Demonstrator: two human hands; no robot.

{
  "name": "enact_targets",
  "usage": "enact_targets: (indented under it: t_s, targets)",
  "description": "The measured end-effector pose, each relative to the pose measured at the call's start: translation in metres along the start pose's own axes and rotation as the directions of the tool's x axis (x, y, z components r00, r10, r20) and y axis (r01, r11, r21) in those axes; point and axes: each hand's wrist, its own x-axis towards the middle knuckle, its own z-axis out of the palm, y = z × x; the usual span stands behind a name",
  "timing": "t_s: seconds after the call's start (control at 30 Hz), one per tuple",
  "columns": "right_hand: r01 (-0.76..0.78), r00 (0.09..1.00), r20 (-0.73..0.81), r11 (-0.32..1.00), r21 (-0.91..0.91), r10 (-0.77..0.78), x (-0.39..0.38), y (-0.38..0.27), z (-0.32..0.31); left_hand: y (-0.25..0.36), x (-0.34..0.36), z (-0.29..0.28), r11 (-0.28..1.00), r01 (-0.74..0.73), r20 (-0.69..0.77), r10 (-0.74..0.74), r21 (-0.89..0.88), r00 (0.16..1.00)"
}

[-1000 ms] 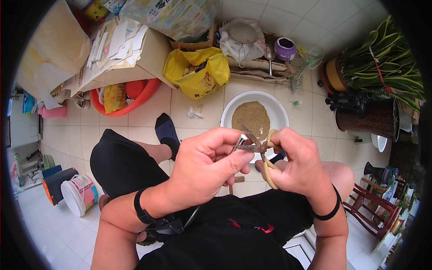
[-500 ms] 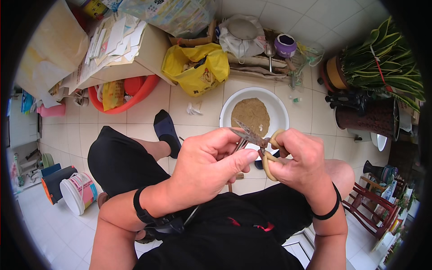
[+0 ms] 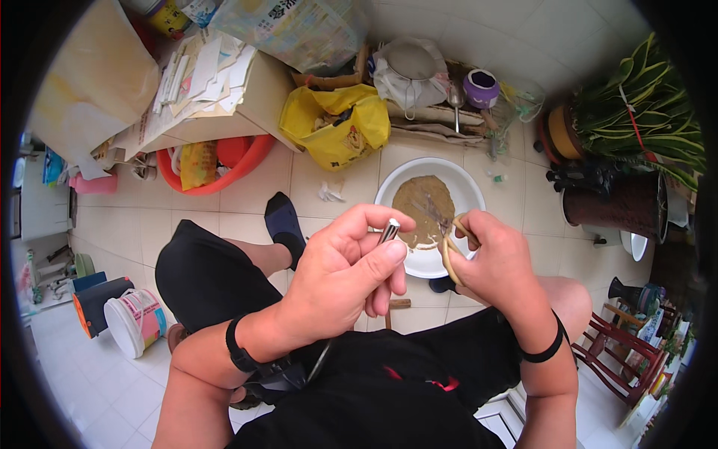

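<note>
My left hand [image 3: 340,269] is closed around a shiny thin metal rod [image 3: 390,229], its pale tip standing up between thumb and forefinger. The palm hides most of the rod. In my right hand [image 3: 490,254] is a pair of scissors with tan looped handles [image 3: 447,258]. Their blades point forward and away from me, apart from the rod. Beneath the blades, a white basin [image 3: 473,187] on the floor holds a flat mass of brown, grainy material [image 3: 441,185]. Small pale bits lie near its front edge.
Beyond the basin stand a yellow plastic bag [image 3: 336,146] and a purple pot [image 3: 481,88]. A red tub [image 3: 254,165] sits at the left. Potted striped plants [image 3: 636,112] rise at the right. A small crumpled white scrap [image 3: 331,191] lies on the tiles.
The scissors have moved away from the rod in my left hand, to the right. The rod's pale tip now shows, and its angle has turned upward. The view has shifted slightly.
</note>
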Motion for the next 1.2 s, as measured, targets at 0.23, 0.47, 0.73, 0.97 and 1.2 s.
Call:
enact_targets:
  t_s: [0.23,0.47,0.73,0.97,1.2]
  targets:
    - [0.043,0.983,0.179,0.995,-0.089,-0.026,0.000,0.009,0.030,0.014,0.004,-0.017,0.962,0.127,0.067,-0.114,-0.242,0.991]
    - [0.095,0.974,0.209,0.995,-0.033,-0.086,-0.005,0.013,0.049,0.028,0.004,-0.025,0.860,0.223,0.206,-0.141,-0.460,0.968]
    - [0.092,0.975,0.208,0.995,-0.043,-0.081,-0.004,0.013,0.049,0.032,0.005,-0.027,0.854,0.233,0.216,-0.146,-0.465,0.965]
    - [0.083,0.977,0.199,0.996,-0.020,-0.078,-0.006,0.013,0.049,0.030,0.004,-0.022,0.839,0.237,0.286,-0.102,-0.489,0.953]
    - [0.073,0.975,0.212,0.997,-0.003,-0.071,-0.007,0.016,0.051,0.025,0.007,-0.015,0.807,0.294,0.329,-0.132,-0.512,0.935]
